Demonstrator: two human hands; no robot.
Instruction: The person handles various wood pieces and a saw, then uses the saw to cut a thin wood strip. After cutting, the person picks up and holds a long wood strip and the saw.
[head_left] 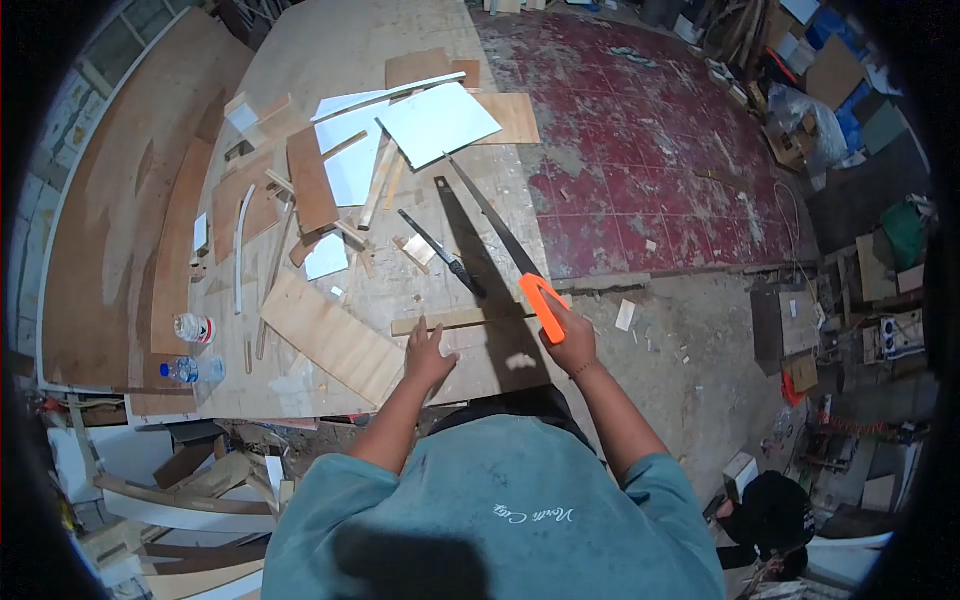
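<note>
My right hand (572,342) is closed round the orange handle of a handsaw (500,228). The saw's long blade points up and away over the table's right side, apart from the wooden strip (470,319). On that strip rest the fingertips of my left hand (429,358), its fingers spread and the thumb held apart. The strip lies crosswise near the table's front, its right end by the saw handle. Left of my left hand is a wide plywood board (330,335). Beyond the strip lies a narrow-bladed tool with a black handle (440,250).
White panels (440,122), brown boards (312,180) and thin offcuts cover the far part of the table (370,35). A jar (194,328) and a water bottle (180,371) stand at the left edge. A person in a black cap (775,510) is at lower right.
</note>
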